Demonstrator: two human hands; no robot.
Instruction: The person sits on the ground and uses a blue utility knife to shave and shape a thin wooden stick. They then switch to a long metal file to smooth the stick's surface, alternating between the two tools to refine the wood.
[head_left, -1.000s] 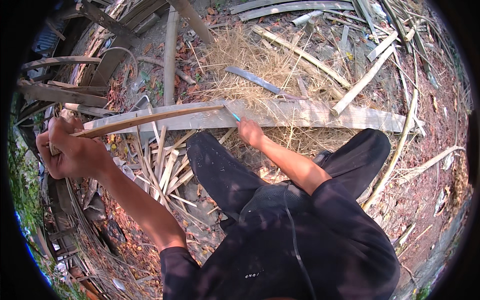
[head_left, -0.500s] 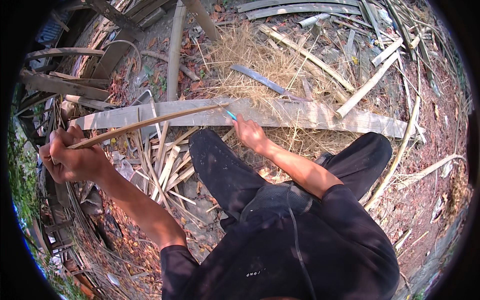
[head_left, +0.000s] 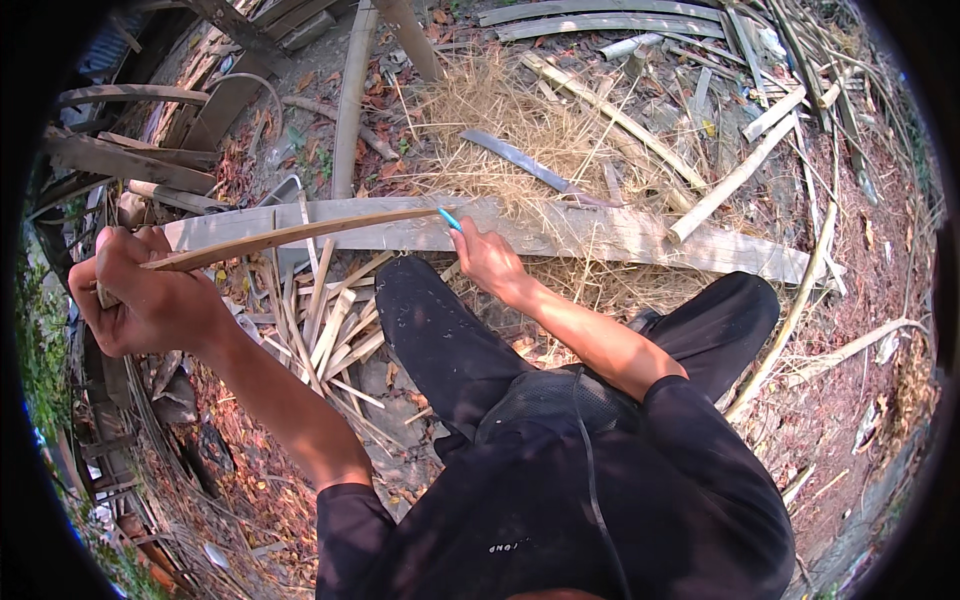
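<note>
My left hand (head_left: 145,290) is closed around the near end of a long, thin brown wooden strip (head_left: 290,236). The strip slants up to the right, over a grey plank (head_left: 385,232) that lies across in front of my knees. At the strip's far end, my right hand (head_left: 488,262) is closed on a slim turquoise pen-like tool (head_left: 450,219). Its tip meets or nearly meets the strip; contact cannot be made out. Beyond the plank, a long-bladed knife (head_left: 515,158) lies on dry straw (head_left: 500,105).
Split wooden strips (head_left: 335,330) lie in a loose heap beside my left knee. Round poles (head_left: 735,180) and slats cover the ground at the far right. Stacked old timber (head_left: 130,165) stands at the left. Dry leaves and litter spread around.
My left hand has shifted slightly left and down with the strip. My right hand has moved a little left, and the turquoise tool now sits closer against the strip's end.
</note>
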